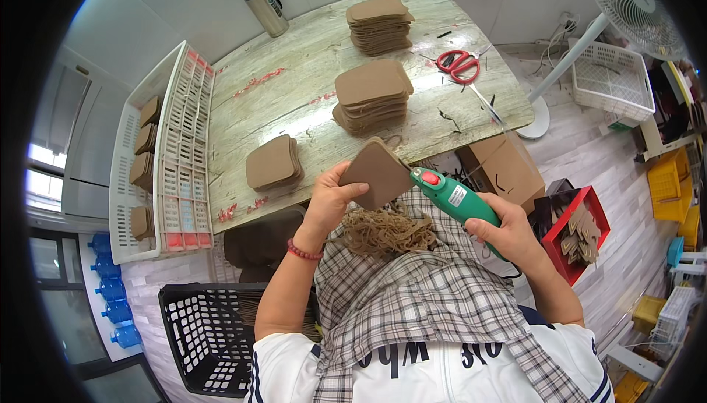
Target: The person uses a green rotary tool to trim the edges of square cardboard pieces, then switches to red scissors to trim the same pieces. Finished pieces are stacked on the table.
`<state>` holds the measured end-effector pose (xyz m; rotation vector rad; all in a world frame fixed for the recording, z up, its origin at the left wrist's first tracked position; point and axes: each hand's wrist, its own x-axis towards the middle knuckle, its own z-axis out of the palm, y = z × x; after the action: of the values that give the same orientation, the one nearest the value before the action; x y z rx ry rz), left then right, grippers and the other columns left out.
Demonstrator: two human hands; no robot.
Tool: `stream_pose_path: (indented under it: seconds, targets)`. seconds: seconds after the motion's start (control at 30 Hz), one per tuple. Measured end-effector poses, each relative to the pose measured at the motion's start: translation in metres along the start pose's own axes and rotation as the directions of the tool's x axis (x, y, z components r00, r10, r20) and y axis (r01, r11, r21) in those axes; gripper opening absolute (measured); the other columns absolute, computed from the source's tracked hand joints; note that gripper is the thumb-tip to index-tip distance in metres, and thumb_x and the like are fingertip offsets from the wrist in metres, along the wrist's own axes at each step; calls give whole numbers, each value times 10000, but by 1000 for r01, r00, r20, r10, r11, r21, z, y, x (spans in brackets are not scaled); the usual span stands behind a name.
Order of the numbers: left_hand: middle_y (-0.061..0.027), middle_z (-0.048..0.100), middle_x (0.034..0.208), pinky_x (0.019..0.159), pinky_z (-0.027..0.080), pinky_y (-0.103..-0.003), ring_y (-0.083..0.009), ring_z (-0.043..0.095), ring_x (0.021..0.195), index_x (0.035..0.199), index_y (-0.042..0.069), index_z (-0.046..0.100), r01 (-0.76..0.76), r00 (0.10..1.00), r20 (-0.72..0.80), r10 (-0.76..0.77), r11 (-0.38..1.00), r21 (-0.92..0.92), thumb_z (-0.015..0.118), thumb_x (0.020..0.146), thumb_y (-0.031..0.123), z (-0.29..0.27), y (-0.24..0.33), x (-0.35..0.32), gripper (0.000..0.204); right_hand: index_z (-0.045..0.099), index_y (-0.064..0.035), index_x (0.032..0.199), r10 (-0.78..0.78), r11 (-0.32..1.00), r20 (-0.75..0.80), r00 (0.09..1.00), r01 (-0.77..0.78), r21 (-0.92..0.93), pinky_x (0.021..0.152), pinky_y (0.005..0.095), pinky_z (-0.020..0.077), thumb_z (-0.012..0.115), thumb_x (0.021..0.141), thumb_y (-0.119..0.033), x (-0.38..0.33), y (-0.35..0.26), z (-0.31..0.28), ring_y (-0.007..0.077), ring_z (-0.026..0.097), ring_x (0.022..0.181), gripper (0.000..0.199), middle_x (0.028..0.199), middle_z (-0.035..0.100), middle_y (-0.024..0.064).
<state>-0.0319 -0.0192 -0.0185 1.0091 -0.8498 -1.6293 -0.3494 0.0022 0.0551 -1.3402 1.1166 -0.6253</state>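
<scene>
Left hand point(331, 200) pinches a flat brown leather piece point(377, 175) by its left edge, above the lap. Right hand point(508, 234) wraps a green trimming tool point(456, 200), tip touching the piece's right edge

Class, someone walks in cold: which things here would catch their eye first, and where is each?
Centre frame, the right hand holds a green electric trimming tool against a brown leather piece held by the left hand. Trimmings pile on the checked cloth below; red scissors lie on the table.
</scene>
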Motion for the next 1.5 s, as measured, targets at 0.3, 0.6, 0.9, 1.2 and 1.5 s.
stream_pose_path:
  seconds: [0.3, 0.6, 0.9, 1.2, 1.5]
  targets:
    - [-61, 654, 1068, 836, 507, -269, -123, 623, 931, 1187, -33, 569, 126, 992, 7, -127, 991, 53, 623, 821, -57, 8, -3, -13, 371, 598, 19, 1111, 0, 999, 11, 1000, 0, 48, 589, 225, 448, 692, 856, -241, 10, 1, 8, 63, 539, 648, 377, 789, 606, 25]
    - [1, 629, 888, 738, 460, -204, -61, 577, 814, 992, 36, 590, -18, 995, -84, 54, 924, 383, 680, 772, -49, -2, 24, -20, 253, 589, 25, 1115, 104, 989, 155, 982, -118, 84, 575, 228, 462, 663, 863, -215, 11, -3, -1, 76, 552, 628, 356, 769, 604, 31]
    - [-12, 660, 845, 708, 483, -224, -80, 598, 744, 939, 26, 621, -70, 972, -204, 115, 973, 218, 734, 739, -32, -6, 24, -24, 237, 586, 29, 1126, 115, 993, 236, 965, -120, 6, 586, 232, 469, 669, 852, -214, 12, -1, -3, 73, 550, 627, 376, 773, 604, 31]
    - [-24, 661, 832, 671, 508, -226, -85, 609, 735, 910, 15, 634, 18, 993, -116, 16, 958, 287, 726, 737, -33, 4, 22, -23, 202, 615, 18, 1101, 135, 990, 235, 963, -140, 7, 573, 227, 453, 701, 841, -234, 17, -1, 5, 60, 526, 630, 372, 802, 604, 22]
    - [-7, 648, 900, 761, 482, -213, -70, 600, 811, 1069, 31, 591, 87, 993, 40, -112, 916, 391, 717, 708, -67, 16, 30, -21, 395, 598, 30, 1096, 98, 995, 296, 950, -102, -4, 580, 234, 462, 679, 845, -185, 31, -3, 13, 76, 547, 634, 340, 788, 595, 29]
